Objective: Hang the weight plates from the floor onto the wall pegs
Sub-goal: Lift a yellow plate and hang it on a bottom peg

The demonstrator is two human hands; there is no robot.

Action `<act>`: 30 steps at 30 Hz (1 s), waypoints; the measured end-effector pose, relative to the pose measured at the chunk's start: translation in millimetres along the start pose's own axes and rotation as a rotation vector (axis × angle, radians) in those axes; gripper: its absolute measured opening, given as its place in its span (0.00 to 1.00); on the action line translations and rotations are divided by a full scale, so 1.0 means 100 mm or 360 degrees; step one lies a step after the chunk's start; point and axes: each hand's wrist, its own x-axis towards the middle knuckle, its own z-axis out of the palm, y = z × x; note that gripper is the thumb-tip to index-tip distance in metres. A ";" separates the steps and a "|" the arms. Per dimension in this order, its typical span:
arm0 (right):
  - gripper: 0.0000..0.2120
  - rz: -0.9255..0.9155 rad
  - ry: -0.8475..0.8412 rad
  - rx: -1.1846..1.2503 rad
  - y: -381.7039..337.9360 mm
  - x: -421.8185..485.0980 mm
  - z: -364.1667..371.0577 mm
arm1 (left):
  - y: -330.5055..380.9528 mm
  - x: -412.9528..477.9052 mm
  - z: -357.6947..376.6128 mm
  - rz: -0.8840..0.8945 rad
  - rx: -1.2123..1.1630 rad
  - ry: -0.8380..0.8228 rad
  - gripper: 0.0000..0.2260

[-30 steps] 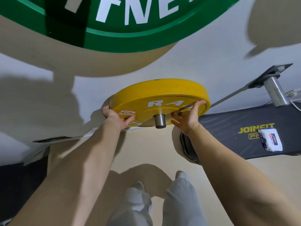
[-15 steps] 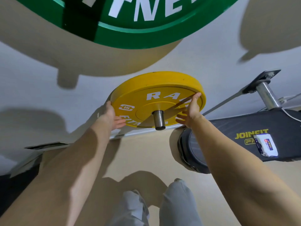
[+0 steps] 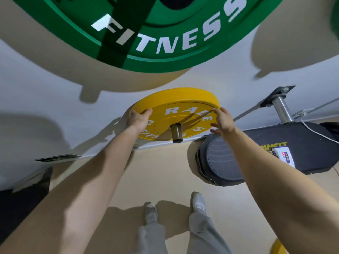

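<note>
left hand [image 3: 138, 120] grips the yellow plate [image 3: 176, 99] at its nine o'clock rim, right hand [image 3: 222, 121] presses straight-fingered at three o'clock, plate threaded on the wall peg [image 3: 176, 133] pointing out between them.

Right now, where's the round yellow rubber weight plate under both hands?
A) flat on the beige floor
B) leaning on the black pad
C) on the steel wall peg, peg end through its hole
C: the yellow plate hangs on the steel peg, whose end pokes out through its centre hole, with the left hand and right hand at its rim.
</note>
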 end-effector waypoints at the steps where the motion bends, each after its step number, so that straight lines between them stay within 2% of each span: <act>1: 0.24 0.0009 -0.0021 -0.0002 0.01 -0.01 0.00 | 0.01 -0.02 0.02 0.0016 -0.0029 0.0011 0.37; 5: 0.14 -0.0009 -0.0001 -0.0066 -0.03 0.04 0.04 | 0.00 0.02 0.08 0.0043 0.0065 -0.0022 0.30; 8: 0.20 -0.0244 0.0010 -0.0335 0.13 0.44 0.01 | -0.03 0.07 0.01 0.0065 0.0138 -0.0016 0.24; 10: 0.25 -0.0320 -0.0054 -0.0418 0.20 0.52 0.01 | -0.08 0.11 -0.07 0.0035 0.0185 -0.0048 0.27; 13: 0.27 -0.0390 -0.0054 -0.0555 0.10 0.31 0.03 | -0.15 0.12 -0.14 0.0043 0.0263 -0.0047 0.30; 17: 0.34 -0.0374 -0.0036 -0.0627 0.04 0.12 0.06 | -0.21 0.11 -0.13 0.0045 0.0316 -0.0040 0.31; 21: 0.31 -0.0404 -0.0031 -0.0641 -0.03 -0.02 0.08 | -0.27 0.13 -0.12 0.0077 0.0311 -0.0007 0.31; 26: 0.37 -0.0442 -0.0049 -0.0767 -0.05 -0.04 0.07 | -0.41 0.17 -0.09 0.0049 0.0257 -0.0009 0.33; 30: 0.34 -0.0568 -0.0004 -0.0881 -0.03 -0.09 0.06 | -0.54 0.22 -0.10 0.0011 0.0279 -0.0046 0.32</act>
